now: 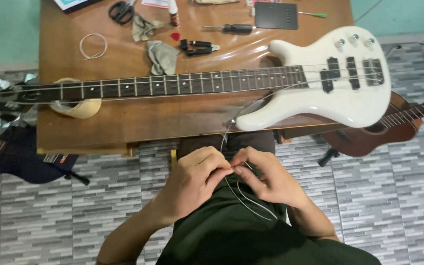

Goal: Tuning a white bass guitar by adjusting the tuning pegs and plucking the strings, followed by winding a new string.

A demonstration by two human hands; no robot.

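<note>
Pinched between left hand (192, 179) and right hand (266, 179): loose bass string (229, 142), looped over the lap, at 6 o'clock of the white bass guitar (320, 81) on the wooden table (138, 122). Three strings are seen fitted; this one is unfitted.

Wooden table (123, 122): white bass guitar (320, 78) lies across it; behind the bass, scissors (121, 11), rags (163, 56), screwdriver (231, 28), coiled string (93, 46).

Your one view comes from your head, looking almost straight down: your hands sit close below, the desk (123, 122) edge lies just ahead, tiled floor (393, 196) around.
</note>
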